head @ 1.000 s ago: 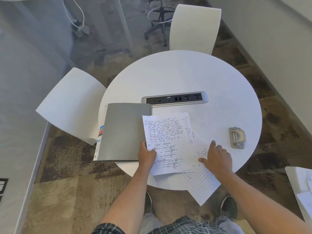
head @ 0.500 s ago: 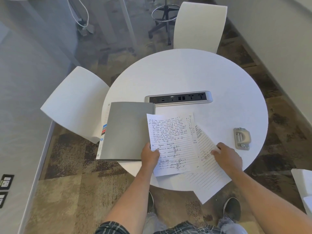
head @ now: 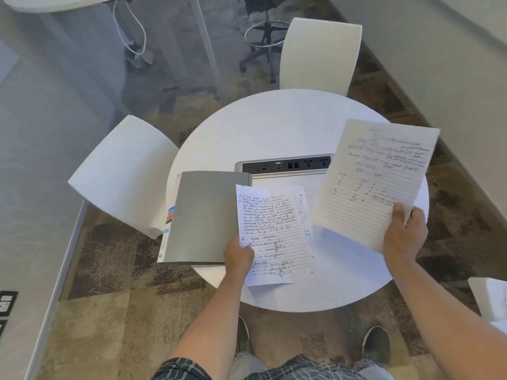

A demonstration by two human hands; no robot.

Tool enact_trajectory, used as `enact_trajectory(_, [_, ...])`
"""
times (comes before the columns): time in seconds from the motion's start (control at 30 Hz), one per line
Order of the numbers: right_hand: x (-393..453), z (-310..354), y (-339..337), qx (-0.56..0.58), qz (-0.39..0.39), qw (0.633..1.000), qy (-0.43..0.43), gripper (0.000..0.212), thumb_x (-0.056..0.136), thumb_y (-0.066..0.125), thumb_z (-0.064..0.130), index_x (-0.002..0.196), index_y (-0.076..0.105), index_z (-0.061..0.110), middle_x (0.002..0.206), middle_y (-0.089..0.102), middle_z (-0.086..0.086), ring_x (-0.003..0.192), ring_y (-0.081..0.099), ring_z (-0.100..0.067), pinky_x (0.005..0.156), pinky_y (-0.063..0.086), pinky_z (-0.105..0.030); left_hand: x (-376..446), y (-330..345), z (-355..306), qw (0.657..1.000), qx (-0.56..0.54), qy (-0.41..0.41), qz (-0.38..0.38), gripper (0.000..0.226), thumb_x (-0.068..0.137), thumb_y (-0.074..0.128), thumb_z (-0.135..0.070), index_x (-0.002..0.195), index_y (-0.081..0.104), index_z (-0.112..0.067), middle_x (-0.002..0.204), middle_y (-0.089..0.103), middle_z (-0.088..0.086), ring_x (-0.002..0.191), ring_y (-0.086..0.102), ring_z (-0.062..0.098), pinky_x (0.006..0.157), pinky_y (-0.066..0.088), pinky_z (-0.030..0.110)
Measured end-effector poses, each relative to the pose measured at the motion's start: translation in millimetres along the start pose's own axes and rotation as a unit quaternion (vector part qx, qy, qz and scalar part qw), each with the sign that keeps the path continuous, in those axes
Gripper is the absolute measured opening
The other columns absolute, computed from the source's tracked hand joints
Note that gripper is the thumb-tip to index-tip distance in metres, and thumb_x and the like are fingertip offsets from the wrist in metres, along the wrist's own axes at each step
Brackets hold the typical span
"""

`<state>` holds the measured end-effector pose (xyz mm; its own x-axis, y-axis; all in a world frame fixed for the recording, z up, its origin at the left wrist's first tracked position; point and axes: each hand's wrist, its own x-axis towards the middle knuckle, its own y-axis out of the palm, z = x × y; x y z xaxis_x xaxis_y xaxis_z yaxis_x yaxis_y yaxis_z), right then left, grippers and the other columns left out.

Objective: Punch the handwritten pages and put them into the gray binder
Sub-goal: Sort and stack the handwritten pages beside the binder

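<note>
right hand (head: 404, 234) pinches the bottom corner of one handwritten page (head: 373, 182), thumb on top, sheet lifted clear of the round table (head: 274, 127) and tilted, blurred. left hand (head: 238, 253) grips the left edge of the other page (head: 274, 234), thumb on its face; whether that sheet rests flat on the table or hangs just above it, cannot tell. gray binder (head: 205, 215) lies shut on the table's left side, the left page overlapping its right edge. no punch visible; the raised sheet may be hiding it. step in hand looks like gathering the sheets. to do it well: lay the lifted page on the other, same way up, square the left margins by tapping on the table, then punch both together.
</note>
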<state>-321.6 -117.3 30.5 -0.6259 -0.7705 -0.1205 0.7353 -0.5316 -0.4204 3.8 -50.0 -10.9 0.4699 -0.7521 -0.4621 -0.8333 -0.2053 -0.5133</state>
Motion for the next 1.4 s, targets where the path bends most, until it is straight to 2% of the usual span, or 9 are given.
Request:
enact_trajectory(0.23, [-19,-9,17,-0.004,0.121,0.993,0.006,0.030,0.105,0.053,0.040,0.094,0.056,0.013,0.095,0.060,0.003,0.082,0.057,-0.014,0.072,0.045,-0.028,-1,1,1,1.000,-0.025,0.001,0.011,0.020,0.096,0.055,-0.002,0.104,0.064,-0.018,0.096,0.066,-0.007,0.073,0.059,0.002,0.045,0.042,0.006])
enact_trajectory(0.43, [-40,-18,26,-0.046,0.240,0.970,0.014,0.031,0.103,0.060,0.034,0.086,0.061,0.009,0.082,0.067,-0.004,0.071,0.058,-0.018,0.061,0.042,-0.031,3,0,0,0.996,-0.084,-0.016,0.031,0.015,0.094,0.064,-0.005,0.097,0.068,-0.019,0.098,0.074,-0.003,0.086,0.069,0.013,0.070,0.056,0.025])
enact_trajectory(0.6, [-47,-28,34,-0.098,0.304,0.945,0.070,0.037,0.104,0.056,0.036,0.077,0.046,0.013,0.079,0.059,-0.007,0.072,0.055,-0.024,0.064,0.040,-0.035,-1,-2,-2,0.985,-0.153,-0.043,0.066,0.019,0.093,0.066,0.001,0.101,0.070,-0.016,0.098,0.075,0.001,0.088,0.071,0.018,0.075,0.057,0.030])
enact_trajectory(0.73, [-48,-34,40,-0.116,0.325,0.935,0.084,0.035,0.104,0.054,0.041,0.085,0.049,0.012,0.090,0.063,-0.014,0.079,0.058,-0.026,0.071,0.044,-0.038,-5,-5,-2,0.977,-0.177,-0.046,0.108,0.023,0.090,0.071,0.001,0.102,0.073,-0.018,0.107,0.078,0.007,0.104,0.073,0.029,0.096,0.058,0.045])
enact_trajectory(0.9, [-52,-29,44,-0.059,0.341,0.931,0.115,0.025,0.103,0.060,0.034,0.113,0.055,0.012,0.113,0.066,-0.006,0.099,0.065,-0.023,0.085,0.053,-0.042,-14,-12,-6,0.953,-0.234,-0.042,0.187,0.030,0.086,0.077,0.002,0.110,0.073,-0.014,0.108,0.079,0.008,0.104,0.075,0.028,0.094,0.059,0.045])
enact_trajectory(1.0, [-54,-28,44,0.027,0.338,0.928,0.154,0.054,0.094,0.075,0.020,0.138,0.044,0.016,0.125,0.066,-0.007,0.111,0.066,-0.027,0.099,0.052,-0.049,-20,-18,-12,0.946,-0.242,-0.039,0.211,0.034,0.084,0.079,0.002,0.115,0.072,-0.011,0.111,0.078,0.009,0.106,0.074,0.030,0.094,0.059,0.046])
enact_trajectory(1.1, [-50,-28,42,0.086,0.346,0.916,0.184,0.086,0.083,0.085,0.008,0.152,0.035,0.021,0.129,0.066,-0.009,0.115,0.066,-0.031,0.099,0.050,-0.050,-23,-23,-19,0.943,-0.239,-0.037,0.227,0.034,0.089,0.072,0.004,0.120,0.070,-0.010,0.115,0.077,0.009,0.109,0.073,0.030,0.088,0.061,0.043])
enact_trajectory(1.27, [-50,-17,38,0.073,0.398,0.906,0.122,0.039,0.084,0.076,-0.005,0.117,0.069,0.014,0.120,0.076,-0.011,0.105,0.073,-0.031,0.094,0.057,-0.052,-26,-28,-26,0.936,-0.268,-0.079,0.215,0.037,0.107,0.045,-0.029,0.128,0.069,-0.010,0.116,0.077,0.009,0.112,0.072,0.029,0.101,0.055,0.047])
enact_trajectory(1.4, [-54,-8,29,0.131,0.434,0.884,0.114,0.042,0.082,0.072,-0.011,0.116,0.069,0.014,0.114,0.078,-0.009,0.106,0.074,-0.034,0.094,0.057,-0.051,-28,-29,-36,0.935,-0.265,-0.046,0.230,0.044,0.093,0.066,-0.052,0.123,0.071,-0.020,0.118,0.076,0.000,0.114,0.070,0.020,0.100,0.051,0.041])
